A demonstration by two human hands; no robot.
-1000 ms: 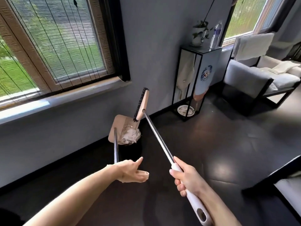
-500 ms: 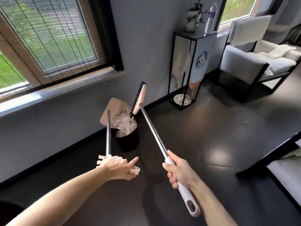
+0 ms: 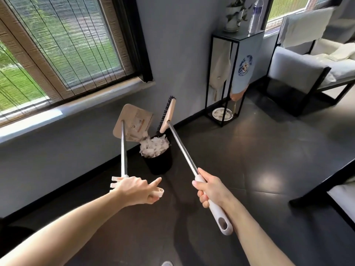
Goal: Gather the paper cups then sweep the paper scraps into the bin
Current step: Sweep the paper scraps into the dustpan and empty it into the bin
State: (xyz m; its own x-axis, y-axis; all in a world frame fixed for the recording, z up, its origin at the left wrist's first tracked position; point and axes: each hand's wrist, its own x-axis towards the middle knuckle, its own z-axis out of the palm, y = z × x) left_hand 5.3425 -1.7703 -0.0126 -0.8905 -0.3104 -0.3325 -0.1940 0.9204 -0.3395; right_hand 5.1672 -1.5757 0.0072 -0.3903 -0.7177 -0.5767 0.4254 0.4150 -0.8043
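Observation:
A small black bin (image 3: 160, 164) stands on the dark floor by the wall, heaped with white paper scraps (image 3: 154, 145). My left hand (image 3: 136, 190) grips the handle of a beige dustpan (image 3: 132, 122), which is raised and tipped with its lip over the bin's left rim. My right hand (image 3: 210, 189) grips the white handle of a broom (image 3: 168, 115) on a steel pole; its beige head with black bristles hangs just behind the bin. No paper cups are in view.
A black metal stand (image 3: 233, 73) with a plant, a bottle and a plate at its foot sits against the wall to the right. A grey armchair (image 3: 299, 73) is at far right. A black frame edge (image 3: 322, 181) juts in at right.
The scraps have slid from the dustpan into the bin; the pan now looks nearly bare. The view has moved closer, and the broom head has stayed beside the bin.

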